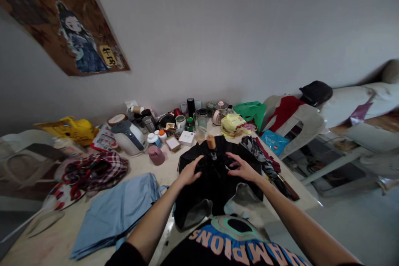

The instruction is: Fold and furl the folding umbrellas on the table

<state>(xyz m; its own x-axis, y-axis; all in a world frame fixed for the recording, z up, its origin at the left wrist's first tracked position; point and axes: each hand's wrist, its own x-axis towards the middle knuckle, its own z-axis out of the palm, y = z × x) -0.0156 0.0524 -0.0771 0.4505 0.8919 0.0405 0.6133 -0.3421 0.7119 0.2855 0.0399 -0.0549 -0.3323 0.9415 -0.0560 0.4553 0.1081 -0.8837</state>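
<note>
A black folding umbrella (218, 191) lies collapsed on the table in front of me, its loose canopy fanned out. Its wooden handle (211, 142) points away from me, toward the wall. At the left of the shaft, my left hand (189, 172) rests over the black fabric with fingers apart and slightly curved. My right hand (243, 168) is on the other side, thumb and fingers spread, close to the folded ribs. Both hands are near or touching the cloth; firm contact cannot be made out. Dark fabric hides some fingertips.
A folded light-blue cloth (121, 203) and a plaid bundle (102, 170) lie to the left. Behind stand a kettle (128, 137), a pink cup (156, 155) and a white box (187, 138). Camouflage-patterned folded umbrella (258, 151) and blue packet (274, 142) lie right.
</note>
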